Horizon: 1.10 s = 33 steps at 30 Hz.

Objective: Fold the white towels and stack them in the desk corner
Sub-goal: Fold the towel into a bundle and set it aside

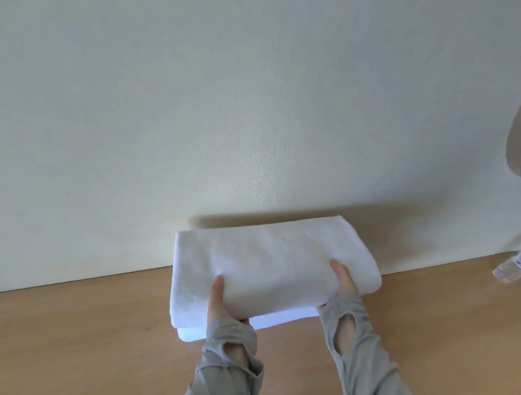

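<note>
At the frame's centre, the left hand [220, 302] and right hand [345, 282] each clasp a folded white towel [271, 263] above the wooden desk [77, 339], near the wall [199, 94].

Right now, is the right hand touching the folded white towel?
Touching. The head view shows the right hand with its thumb pressed on top of the towel and the fingers tucked under its near edge.
</note>
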Available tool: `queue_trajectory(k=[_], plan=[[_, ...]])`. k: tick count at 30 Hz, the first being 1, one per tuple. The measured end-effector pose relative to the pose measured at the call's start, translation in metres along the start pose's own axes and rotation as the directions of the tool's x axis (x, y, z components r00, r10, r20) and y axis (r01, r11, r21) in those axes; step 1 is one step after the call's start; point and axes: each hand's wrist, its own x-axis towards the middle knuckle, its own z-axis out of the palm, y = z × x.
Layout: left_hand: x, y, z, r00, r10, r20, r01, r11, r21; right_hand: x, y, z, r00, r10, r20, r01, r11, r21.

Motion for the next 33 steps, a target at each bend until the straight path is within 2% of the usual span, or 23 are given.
queue_trajectory(k=[2,5,7,9,11,13,15,17,18,21,23,26,28,30,33], plan=[[0.010,-0.011,-0.012,1.000,0.005,-0.024,-0.004,0.999,0.042,0.018,0.009,-0.011,1.000,0.003,-0.013,-0.002,1.000,0.029],[0.019,-0.014,-0.020,0.999,-0.003,0.047,0.001,0.999,0.048,0.035,0.018,-0.020,1.000,0.010,0.017,-0.010,1.000,0.001],[0.023,-0.005,-0.029,0.998,-0.003,0.068,-0.003,0.997,0.078,0.043,0.019,-0.025,1.000,0.013,-0.027,-0.013,1.000,0.002],[0.029,0.013,-0.045,0.998,0.032,0.053,-0.042,0.982,0.185,0.049,0.012,-0.033,0.993,0.020,-0.115,-0.019,1.000,0.012],[0.042,0.039,-0.062,0.995,0.089,0.055,-0.102,0.941,0.322,0.057,-0.001,-0.043,0.985,-0.030,-0.167,0.021,0.998,-0.056],[0.051,0.067,-0.066,0.993,0.063,0.104,-0.106,0.867,0.486,0.066,-0.020,-0.051,0.994,-0.042,-0.103,0.029,0.992,-0.122],[0.057,0.089,-0.055,0.997,-0.014,0.078,-0.040,0.765,0.643,0.075,-0.041,-0.052,0.999,0.017,0.033,-0.007,0.960,-0.280],[0.060,0.102,-0.037,0.997,-0.072,0.039,0.013,0.610,0.792,0.084,-0.059,-0.046,0.986,0.091,0.143,-0.004,0.855,-0.518],[0.061,0.104,-0.028,0.995,-0.095,0.025,0.030,0.538,0.842,0.087,-0.067,-0.040,0.981,0.113,0.155,0.006,0.788,-0.616],[0.066,0.101,-0.006,0.993,-0.118,0.026,0.030,0.448,0.893,0.095,-0.080,-0.020,0.979,0.134,0.152,0.025,0.663,-0.748],[0.067,0.099,0.002,0.994,-0.085,0.071,-0.030,0.416,0.909,0.097,-0.081,-0.007,0.981,0.126,0.149,0.042,0.611,-0.791],[0.070,0.100,0.007,0.992,-0.003,0.128,-0.117,0.387,0.915,0.093,-0.077,0.005,0.983,-0.007,0.182,0.160,0.508,-0.846],[0.069,0.103,0.008,0.978,0.108,0.176,-0.203,0.340,0.918,0.093,-0.074,0.008,0.965,-0.104,0.241,0.259,0.512,-0.819],[0.067,0.104,0.015,0.934,0.222,0.279,-0.335,0.282,0.899,0.093,-0.074,0.008,0.934,-0.201,0.295,0.357,0.542,-0.761],[0.066,0.108,0.024,0.879,0.288,0.381,-0.456,0.269,0.849,0.096,-0.076,0.010,0.904,-0.273,0.328,0.427,0.577,-0.696]])
